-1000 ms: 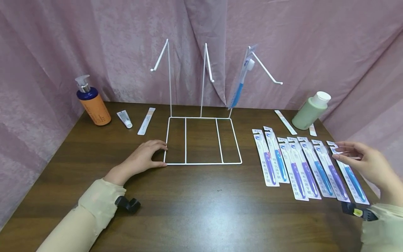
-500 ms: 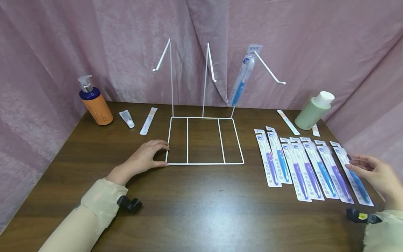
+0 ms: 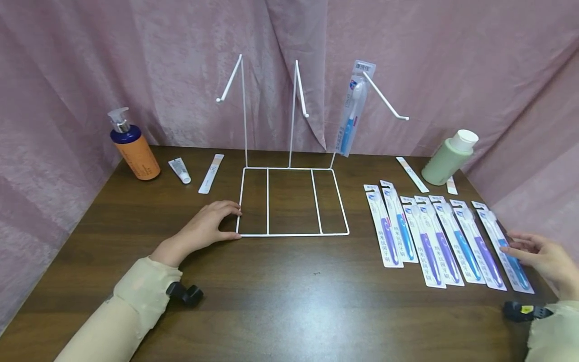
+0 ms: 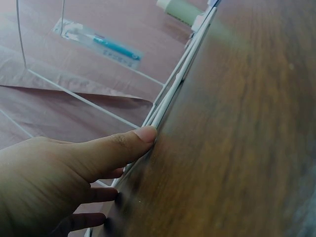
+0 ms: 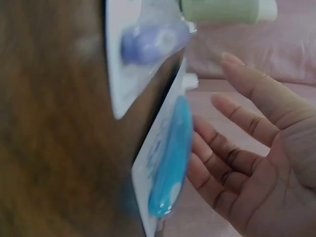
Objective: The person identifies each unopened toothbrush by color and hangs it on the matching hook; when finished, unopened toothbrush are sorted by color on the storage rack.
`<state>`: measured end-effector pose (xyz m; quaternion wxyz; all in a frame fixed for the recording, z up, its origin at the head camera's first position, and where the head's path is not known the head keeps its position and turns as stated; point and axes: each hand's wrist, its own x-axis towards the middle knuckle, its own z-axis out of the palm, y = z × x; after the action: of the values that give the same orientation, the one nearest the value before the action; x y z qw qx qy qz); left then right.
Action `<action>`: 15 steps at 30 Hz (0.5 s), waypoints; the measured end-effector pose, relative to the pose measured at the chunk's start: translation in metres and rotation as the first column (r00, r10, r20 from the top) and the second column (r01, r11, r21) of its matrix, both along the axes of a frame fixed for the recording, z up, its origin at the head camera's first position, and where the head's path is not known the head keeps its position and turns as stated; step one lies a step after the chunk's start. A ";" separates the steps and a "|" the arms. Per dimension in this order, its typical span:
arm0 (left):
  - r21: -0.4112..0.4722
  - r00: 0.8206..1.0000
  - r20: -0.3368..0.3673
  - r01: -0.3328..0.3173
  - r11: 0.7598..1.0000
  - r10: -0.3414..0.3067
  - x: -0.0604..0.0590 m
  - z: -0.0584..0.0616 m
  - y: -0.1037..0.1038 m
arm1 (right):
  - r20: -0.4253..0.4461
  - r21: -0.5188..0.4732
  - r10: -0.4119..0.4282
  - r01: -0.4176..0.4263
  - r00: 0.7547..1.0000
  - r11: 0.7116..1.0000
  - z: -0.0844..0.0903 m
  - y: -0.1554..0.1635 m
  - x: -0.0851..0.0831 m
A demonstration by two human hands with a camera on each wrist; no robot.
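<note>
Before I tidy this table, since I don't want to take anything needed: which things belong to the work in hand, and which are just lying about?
In use: white wire rack, steadied by the left hand; hung toothbrush pack; row of packs, right hand touching the end one.

Lying about: orange pump bottle, small tube, green bottle.

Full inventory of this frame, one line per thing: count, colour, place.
wire rack: 1, white, table centre, three hooks on top
hanging toothbrush pack: 1, blue brush, on the rack's right hook
toothbrush packs: 7, purple and blue brushes, in a row flat on the table, right
pump bottle: 1, orange with dark blue top, back left
small tube: 1, white, beside the pump bottle
flat sachets: 3, white; one back left, two by the green bottle
green bottle: 1, pale green, white cap, back right
table: 1, dark wood
curtain: pink, behind
left hand: touches the rack's front left corner
right hand: open, fingertips at the rightmost pack
</note>
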<state>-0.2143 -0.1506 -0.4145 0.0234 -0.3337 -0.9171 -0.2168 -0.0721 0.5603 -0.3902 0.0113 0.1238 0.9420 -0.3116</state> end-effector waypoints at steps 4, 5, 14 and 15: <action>-0.003 1.000 0.004 -0.002 1.000 0.002 0.000 0.000 0.000 | 0.057 0.050 0.004 -0.007 0.998 0.999 -0.003 0.006 -0.002; -0.004 1.000 0.005 -0.003 1.000 0.003 0.000 0.000 0.000 | 0.074 0.059 -0.001 -0.003 0.997 0.998 -0.003 0.006 -0.003; -0.004 1.000 0.001 -0.006 1.000 0.006 -0.001 0.000 -0.002 | 0.149 0.220 -0.073 0.039 0.986 0.975 0.005 -0.005 -0.012; -0.003 1.000 0.001 -0.005 1.000 0.005 -0.001 0.000 -0.002 | 0.155 0.235 -0.086 0.048 0.984 0.971 0.006 -0.007 -0.013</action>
<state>-0.2150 -0.1523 -0.4148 0.0230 -0.3314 -0.9183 -0.2155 -0.0846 0.5530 -0.3840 0.0636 0.1815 0.9629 -0.1895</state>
